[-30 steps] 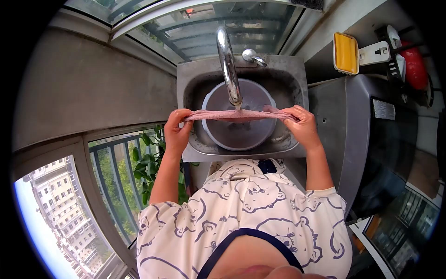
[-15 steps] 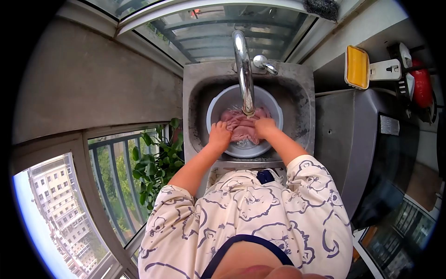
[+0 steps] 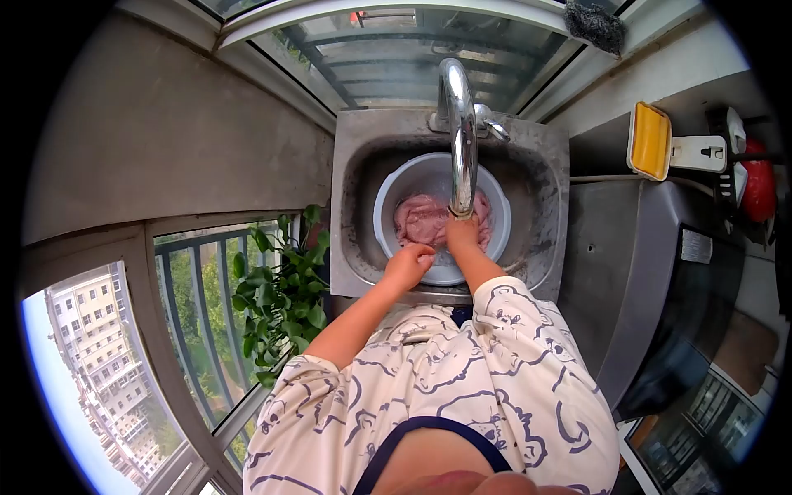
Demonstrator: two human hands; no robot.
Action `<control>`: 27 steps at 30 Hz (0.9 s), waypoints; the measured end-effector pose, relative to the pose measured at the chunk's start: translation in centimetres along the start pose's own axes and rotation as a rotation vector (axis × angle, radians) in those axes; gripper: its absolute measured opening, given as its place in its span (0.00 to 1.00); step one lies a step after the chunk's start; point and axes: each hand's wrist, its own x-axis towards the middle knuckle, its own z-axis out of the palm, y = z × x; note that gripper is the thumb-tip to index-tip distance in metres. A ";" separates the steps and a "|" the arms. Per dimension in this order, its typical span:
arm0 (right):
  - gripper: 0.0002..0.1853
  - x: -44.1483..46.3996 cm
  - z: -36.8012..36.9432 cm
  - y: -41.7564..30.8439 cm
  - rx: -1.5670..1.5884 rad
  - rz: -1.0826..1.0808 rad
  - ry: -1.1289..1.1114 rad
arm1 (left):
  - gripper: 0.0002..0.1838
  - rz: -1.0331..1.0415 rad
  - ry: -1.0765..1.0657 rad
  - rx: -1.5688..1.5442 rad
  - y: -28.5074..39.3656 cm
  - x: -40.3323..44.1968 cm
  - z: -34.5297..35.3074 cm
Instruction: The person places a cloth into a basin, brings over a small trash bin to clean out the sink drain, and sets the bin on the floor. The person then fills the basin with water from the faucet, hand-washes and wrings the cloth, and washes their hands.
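Note:
A wet pink cloth [image 3: 421, 219] lies bunched in a light grey-blue basin [image 3: 384, 198], which sits in the metal sink [image 3: 528, 214]. My right hand [image 3: 463, 234] is down on the cloth, right below the faucet [image 3: 464, 157]. It looks closed on the fabric, though the spout and folds cover its fingertips. By the basin's near rim, my left hand [image 3: 407, 266] has its fingers curled in, apart from the cloth, with nothing visible in them. Some water shows in the basin at the near side.
A faucet handle [image 3: 495, 129] is just right of the spout. Leafy green plants [image 3: 285, 289] stand left of the sink. On the right are a grey appliance [image 3: 610, 256] and a wall holder with a yellow bar [image 3: 652, 140]. A dark scrubber [image 3: 596, 27] rests on the window ledge.
My left hand has let go of the cloth and drawn back to the near rim. My right hand has moved inward beneath the spout. The view has shifted slightly.

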 end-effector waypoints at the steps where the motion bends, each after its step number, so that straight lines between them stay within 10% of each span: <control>1: 0.17 -0.9 -2.0 -0.8 -0.005 -0.002 -0.003 | 0.13 -0.100 -0.085 -0.275 -0.6 0.3 0.2; 3: 0.15 -2.6 -6.8 -2.2 0.397 0.075 0.067 | 0.18 -0.291 -0.085 -0.509 0.3 0.1 -0.1; 4: 0.15 -2.6 -7.9 -1.8 -0.320 -0.342 0.096 | 0.23 -0.483 -0.087 -0.742 1.1 0.1 -0.2; 7: 0.16 -4.7 -11.6 -2.6 -0.085 -0.312 -0.037 | 0.32 -0.791 -0.018 -1.156 3.2 0.5 -0.6; 12: 0.15 -8.1 -12.9 -1.7 -0.097 -0.570 0.080 | 0.40 -0.634 -0.457 -1.285 4.1 2.3 -0.9; 18: 0.15 -10.5 -13.1 -1.1 0.094 -0.802 0.188 | 0.25 -0.615 -0.366 -1.413 4.0 2.2 2.1; 21: 0.18 -10.6 -11.4 -0.1 0.680 -0.645 -0.030 | 0.18 -0.511 -0.352 -1.557 1.9 3.4 4.2; 23: 0.19 -10.0 -9.3 0.0 1.309 -0.199 0.234 | 0.16 -0.407 -0.335 -1.611 3.7 2.7 4.0; 25: 0.26 -8.8 -7.7 1.2 1.280 0.033 0.315 | 0.16 -0.633 -0.050 -1.730 7.3 0.3 2.6; 27: 0.40 -8.3 -8.1 0.0 2.232 0.138 -0.496 | 0.18 -0.599 -0.074 -1.750 8.2 -0.7 1.9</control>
